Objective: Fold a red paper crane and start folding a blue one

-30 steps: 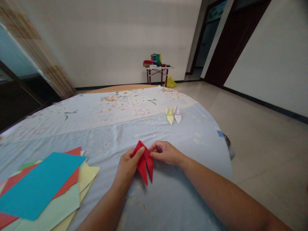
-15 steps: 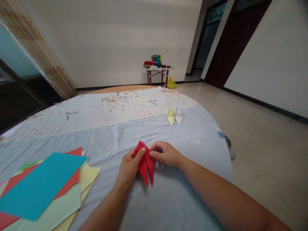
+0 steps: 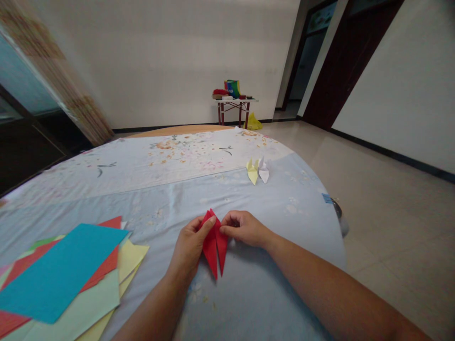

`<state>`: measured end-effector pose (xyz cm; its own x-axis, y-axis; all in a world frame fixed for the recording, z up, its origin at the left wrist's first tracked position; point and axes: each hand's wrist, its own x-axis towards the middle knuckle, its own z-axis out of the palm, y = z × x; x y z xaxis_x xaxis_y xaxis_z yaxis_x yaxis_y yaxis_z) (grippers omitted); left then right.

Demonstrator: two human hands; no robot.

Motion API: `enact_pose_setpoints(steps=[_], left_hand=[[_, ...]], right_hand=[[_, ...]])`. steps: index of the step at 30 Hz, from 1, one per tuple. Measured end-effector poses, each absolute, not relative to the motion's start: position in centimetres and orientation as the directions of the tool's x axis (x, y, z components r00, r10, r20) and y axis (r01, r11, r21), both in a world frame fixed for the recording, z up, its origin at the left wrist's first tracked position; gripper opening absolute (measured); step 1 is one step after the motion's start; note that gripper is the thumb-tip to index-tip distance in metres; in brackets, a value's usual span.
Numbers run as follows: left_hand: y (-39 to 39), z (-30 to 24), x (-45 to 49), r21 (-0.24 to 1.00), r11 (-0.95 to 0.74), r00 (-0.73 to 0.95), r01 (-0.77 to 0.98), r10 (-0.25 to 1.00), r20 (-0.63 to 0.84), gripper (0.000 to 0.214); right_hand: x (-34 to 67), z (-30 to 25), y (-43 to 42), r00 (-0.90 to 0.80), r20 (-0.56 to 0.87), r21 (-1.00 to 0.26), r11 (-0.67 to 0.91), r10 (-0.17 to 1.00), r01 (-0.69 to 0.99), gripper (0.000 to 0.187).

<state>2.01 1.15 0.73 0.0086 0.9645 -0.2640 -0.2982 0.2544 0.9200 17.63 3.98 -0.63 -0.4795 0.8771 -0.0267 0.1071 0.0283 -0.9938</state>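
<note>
A folded red origami paper (image 3: 211, 253) is held just above the tablecloth, its two long points hanging towards me with a narrow slit between them. My left hand (image 3: 192, 239) grips its left side, thumb lying across the front near the top. At the right edge, my right hand (image 3: 245, 228) pinches the paper between thumb and bent fingers. The fingers behind the paper are hidden. Farther off on the table stand a yellow folded paper figure (image 3: 252, 172) and a white folded paper figure (image 3: 263, 170), side by side.
A pile of coloured sheets lies at the left, topped by a blue sheet (image 3: 64, 272). The round table wears a flowered tablecloth (image 3: 170, 199). By the far wall stands a small table (image 3: 236, 101) bearing a colourful bag, with a yellow plastic bag (image 3: 253, 122) beside it.
The red paper has turned slightly, its lower points swinging a little to the left. Both hands keep their hold with hardly any shift.
</note>
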Motion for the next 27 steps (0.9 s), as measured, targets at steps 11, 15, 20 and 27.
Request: enact_pose_setpoints(steps=[11,15,20,27], left_hand=[[1.14,0.81,1.98,0.906,0.27,0.034,-0.327,0.961,-0.274,0.028],[1.1,1.0,1.99,0.897,0.279,0.032,-0.343,0.958,-0.286,0.031],[1.11,0.93,1.96,0.901,0.277,0.049,-0.335,0.96,-0.276,0.029],[1.04,0.76,2.0,0.952,0.213,-0.024,-0.221,0.974,-0.224,0.031]], right_hand=[[17.63,-0.74,3.99,-0.494,-0.028,-0.995,0.023,0.869,0.098,0.022],[17.59,-0.52,3.83,-0.479,-0.023,-0.992,0.04,0.877,0.12,0.023],[17.42,-0.17,3.72,-0.474,-0.004,-0.991,0.061,0.88,0.123,0.027],[17.07,-0.43,3.6,-0.44,0.0,-0.987,0.072,0.898,0.147,0.026]])
